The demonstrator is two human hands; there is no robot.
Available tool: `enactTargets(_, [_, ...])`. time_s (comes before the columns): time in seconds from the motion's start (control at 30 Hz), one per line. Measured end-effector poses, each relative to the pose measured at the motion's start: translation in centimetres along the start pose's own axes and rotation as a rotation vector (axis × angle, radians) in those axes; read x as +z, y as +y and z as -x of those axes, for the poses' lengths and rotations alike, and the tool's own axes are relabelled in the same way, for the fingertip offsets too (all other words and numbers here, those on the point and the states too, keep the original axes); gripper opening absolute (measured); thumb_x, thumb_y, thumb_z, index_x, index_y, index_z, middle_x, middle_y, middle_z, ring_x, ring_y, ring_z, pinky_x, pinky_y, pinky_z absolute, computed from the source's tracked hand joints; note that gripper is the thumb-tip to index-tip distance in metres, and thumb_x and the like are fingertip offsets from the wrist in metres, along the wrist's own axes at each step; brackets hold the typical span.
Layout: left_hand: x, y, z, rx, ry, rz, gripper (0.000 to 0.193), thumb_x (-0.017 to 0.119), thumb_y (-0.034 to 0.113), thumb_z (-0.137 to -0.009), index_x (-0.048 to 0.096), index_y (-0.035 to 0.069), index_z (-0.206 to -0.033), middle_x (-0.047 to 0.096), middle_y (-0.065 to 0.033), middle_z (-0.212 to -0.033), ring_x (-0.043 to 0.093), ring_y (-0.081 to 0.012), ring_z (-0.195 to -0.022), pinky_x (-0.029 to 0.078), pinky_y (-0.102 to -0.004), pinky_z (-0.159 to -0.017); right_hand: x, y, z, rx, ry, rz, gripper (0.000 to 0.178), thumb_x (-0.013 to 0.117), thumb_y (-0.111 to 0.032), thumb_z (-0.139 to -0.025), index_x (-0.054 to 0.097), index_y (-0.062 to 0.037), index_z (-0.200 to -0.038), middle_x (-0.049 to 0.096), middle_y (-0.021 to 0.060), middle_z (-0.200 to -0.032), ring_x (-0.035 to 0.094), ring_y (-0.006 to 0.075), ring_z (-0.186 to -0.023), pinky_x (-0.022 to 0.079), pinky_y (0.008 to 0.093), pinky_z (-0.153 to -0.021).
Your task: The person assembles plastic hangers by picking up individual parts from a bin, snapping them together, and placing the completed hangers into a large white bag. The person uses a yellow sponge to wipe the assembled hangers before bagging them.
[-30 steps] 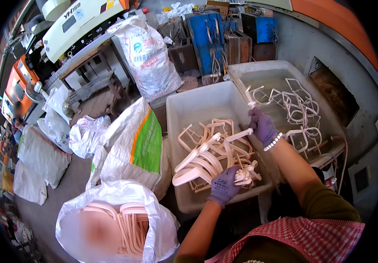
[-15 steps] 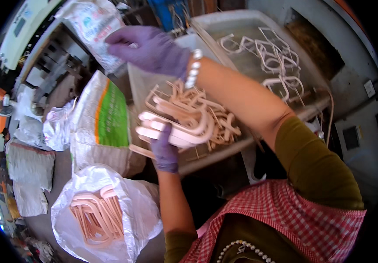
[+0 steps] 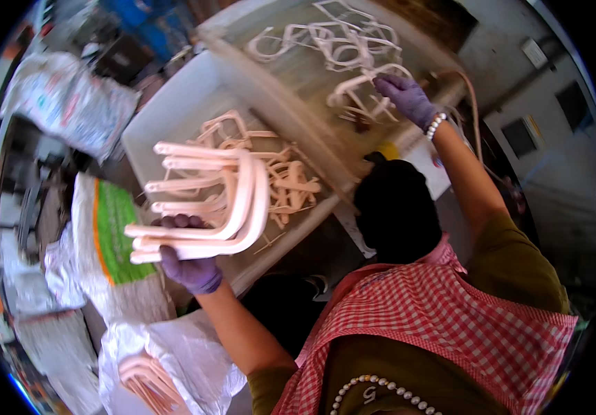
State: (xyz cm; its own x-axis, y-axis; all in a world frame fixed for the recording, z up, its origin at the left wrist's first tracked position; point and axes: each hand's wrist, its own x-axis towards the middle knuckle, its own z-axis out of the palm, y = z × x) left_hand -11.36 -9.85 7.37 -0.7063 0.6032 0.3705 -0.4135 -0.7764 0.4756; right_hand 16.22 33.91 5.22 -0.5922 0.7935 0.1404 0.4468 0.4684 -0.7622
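Note:
My left hand (image 3: 194,271), in a purple glove, grips a stack of pale pink U-shaped plastic pieces (image 3: 246,200) from below. The stack is held over a tub (image 3: 166,97) with many loose pink plastic offcuts (image 3: 291,187) in it. My right hand (image 3: 408,100), gloved alike and with a white bead bracelet at its wrist, reaches over a second tub (image 3: 242,26) that holds water. Its fingers are closed on the edge of a pale plastic frame (image 3: 356,84). Further looped pale frames (image 3: 339,41) lie beyond it in the water.
A white plastic bag (image 3: 197,353) with more pink pieces (image 3: 149,380) stands at lower left. Behind it are a green-and-white woven sack (image 3: 121,235) and a printed white sack (image 3: 69,100). A hose (image 3: 474,104) hangs by the water tub's right side.
My right hand has swung from above the left tub to the frames in the water tub and closed on one. The view has shifted; my left hand still holds the stack, now turned.

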Motion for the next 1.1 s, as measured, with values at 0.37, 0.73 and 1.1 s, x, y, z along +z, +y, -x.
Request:
enactTargets(0.37, [0.5,-5.0,-2.6,-0.215,-0.037,-0.214,0.056,0.051,0.035,-0.093,0.038,-0.003,-0.132,0.052,-0.018,-0.126,0.053,-0.0299,-0.115,0.041,-0.0451,-0.103,-3.9,13.7,8.7,0.431,0.257,0.124,0.04,0.057,-0.036,-0.086,0.065,-0.0038,-0.109,0.067,0.0183,-0.103,0.063,0.0319,-0.099,0.048,0.0378,-0.087])
enactTargets(0.73, [2.8,-10.5,-3.5,-0.311,0.027,-0.118,0.046,0.059,0.027,-0.091,0.043,0.005,-0.129,0.052,-0.0096,-0.124,0.05,-0.0264,-0.114,0.035,-0.0462,-0.104,5.0,10.8,13.8,0.615,-0.23,-0.025,0.045,0.065,-0.044,-0.077,0.069,-0.0021,-0.092,0.067,0.0189,-0.08,0.065,0.0294,-0.08,0.05,0.0379,-0.075])
enactTargets(1.1, [4.8,-11.8,-4.9,-0.286,-0.011,-0.087,0.046,0.062,0.016,-0.086,0.043,0.009,-0.127,0.051,-0.007,-0.116,0.051,-0.0235,-0.106,0.042,-0.0436,-0.094,3.9,-8.4,6.1,-0.286,-0.214,-0.554,0.015,0.065,-0.015,-0.086,0.058,-0.003,-0.089,0.06,0.012,-0.1,0.06,0.0212,-0.09,0.048,0.03,-0.078])
